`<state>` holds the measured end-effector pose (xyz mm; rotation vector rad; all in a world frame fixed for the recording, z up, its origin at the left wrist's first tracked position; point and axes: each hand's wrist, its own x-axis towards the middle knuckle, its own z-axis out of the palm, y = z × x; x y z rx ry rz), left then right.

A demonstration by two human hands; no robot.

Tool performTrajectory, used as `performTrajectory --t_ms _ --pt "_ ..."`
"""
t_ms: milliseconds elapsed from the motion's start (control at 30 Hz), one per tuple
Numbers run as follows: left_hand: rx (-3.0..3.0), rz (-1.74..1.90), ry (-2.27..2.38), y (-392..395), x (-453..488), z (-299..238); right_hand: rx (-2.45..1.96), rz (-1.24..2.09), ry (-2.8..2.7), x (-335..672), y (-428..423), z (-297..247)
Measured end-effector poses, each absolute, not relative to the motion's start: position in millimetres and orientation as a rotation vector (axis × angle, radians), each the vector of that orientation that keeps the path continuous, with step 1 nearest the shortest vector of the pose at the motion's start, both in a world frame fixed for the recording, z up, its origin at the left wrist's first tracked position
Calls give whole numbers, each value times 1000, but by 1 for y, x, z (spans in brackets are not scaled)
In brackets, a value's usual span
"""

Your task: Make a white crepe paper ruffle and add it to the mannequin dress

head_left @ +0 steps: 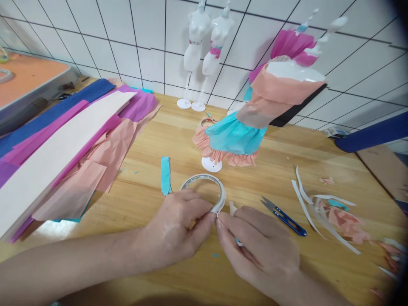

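My left hand (178,225) is closed on a roll of white tape (222,193), gripping its near rim between thumb and fingers. Fingertips of my right hand (263,246) pinch at the same spot on the rim, against the left thumb; the tape end there is mostly hidden. A scrap of white and light blue shows under the right fingers. Just beyond the left hand lies a short turquoise crepe paper strip (165,175). Blue-handled thread snips (284,217) rest to the right of my right hand, blades pointing away.
Behind the roll stands a mannequin in a peach and turquoise paper dress (237,131). Two white mannequins (196,29) are by the tiled wall. Folded crepe paper sheets (108,144) cover the left side. White strips (306,208) and peach scraps (347,223) lie right.
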<state>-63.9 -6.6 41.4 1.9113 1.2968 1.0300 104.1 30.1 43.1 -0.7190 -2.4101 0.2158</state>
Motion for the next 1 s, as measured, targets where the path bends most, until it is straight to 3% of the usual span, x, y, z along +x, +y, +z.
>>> performTrajectory --t_ms 267,567,1000 --pt "1834 1043 1297 -6 -65 42 -967 257 -2260 104 32 42" --pt "1757 1118 1305 -5 -66 41 -974 212 -2221 105 31 38" --pt "1792 1068 1237 -6 -65 38 -859 463 -2270 104 34 41"
